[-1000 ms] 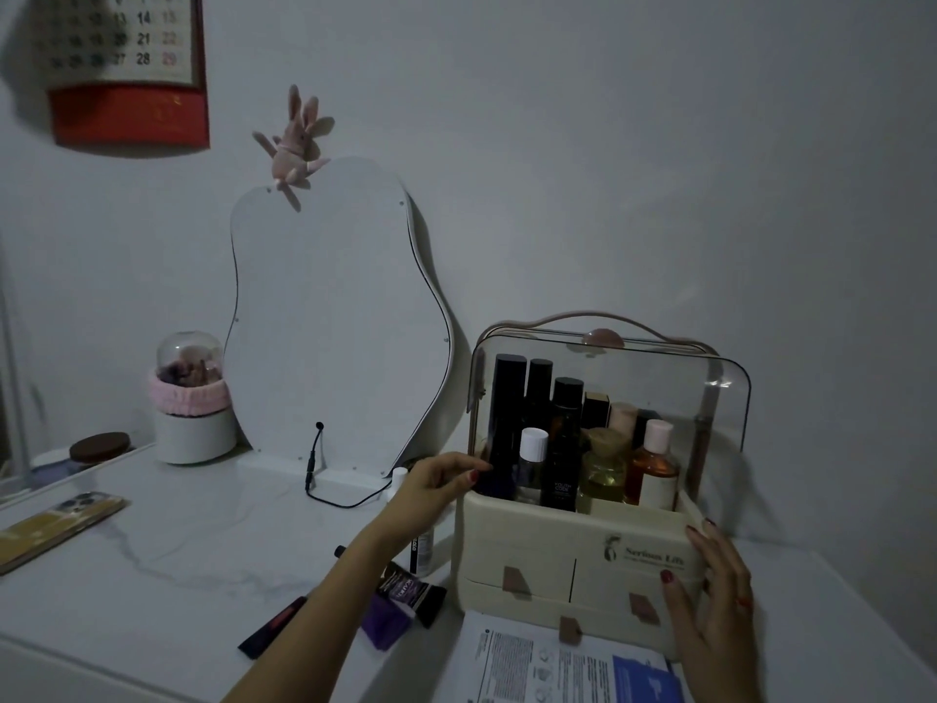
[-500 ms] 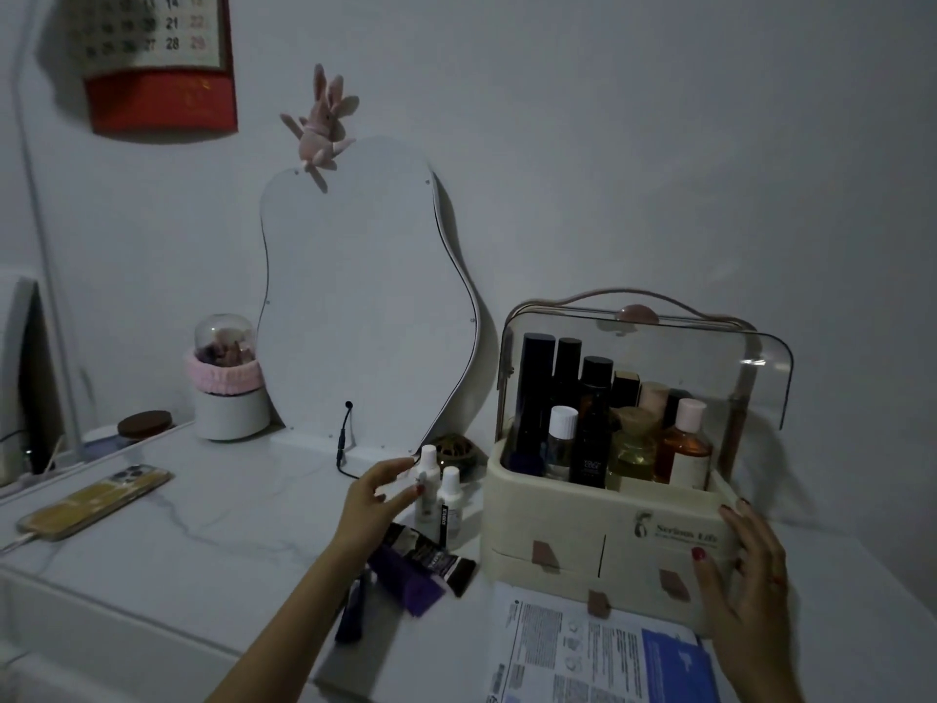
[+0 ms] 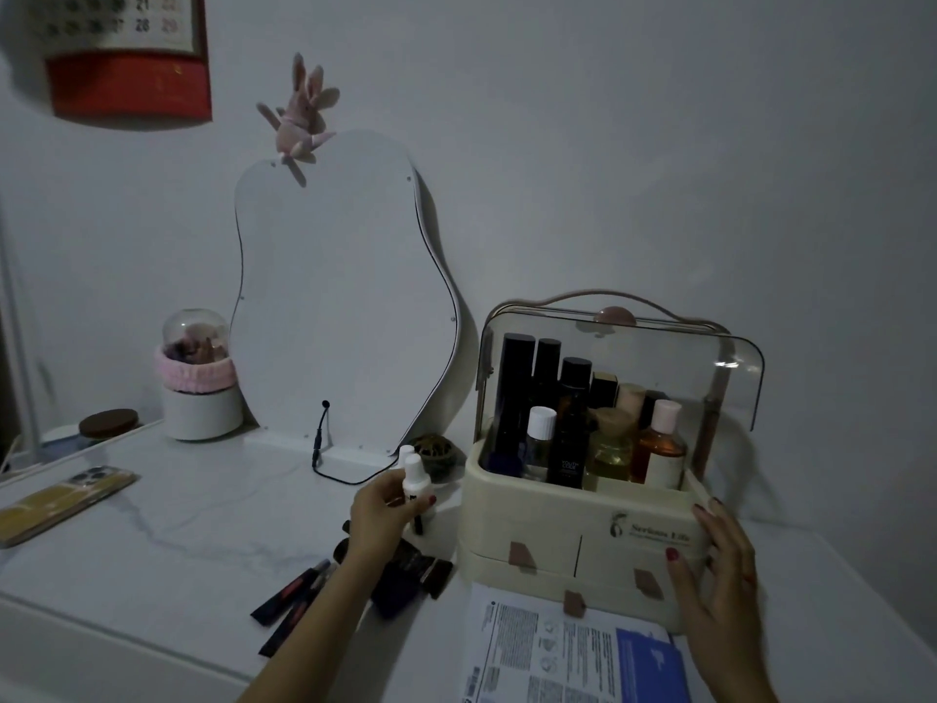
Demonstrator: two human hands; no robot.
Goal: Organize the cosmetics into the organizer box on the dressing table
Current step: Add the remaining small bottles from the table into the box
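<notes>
- since 0.5 s ago: left hand (image 3: 383, 507) has closed around the 2 small white bottles (image 3: 417, 476) it was reaching toward; right hand (image 3: 720, 565) unchanged on the box.
- left grip: fingers and thumb wrapped round the lower bodies of the 2 bottles, white caps sticking up above the hand. cannot tell whether the bottles are off the surface or still standing on it.
- held bottles sit just left of the organizer box (image 3: 557, 530), outside it, near its front-left corner.
- right grip: fingers spread flat against the box's right front corner, thumb on the front face; not wrapped around anything.
- box interior: upright bottles packed in the top compartment, tall dark ones at left, an amber bottle (image 3: 661, 446) at right; clear lid (image 3: 674, 357) raised behind them.
- below the left forearm: dark tubes (image 3: 410, 575) and 2 slim sticks (image 3: 291, 603) lie loose on the dressing table (image 3: 177, 525).
- printed leaflet (image 3: 547, 652) lies in front of the box.
- farther out: wavy mirror (image 3: 334, 296) against the wall, phone (image 3: 61, 497) at far left.
</notes>
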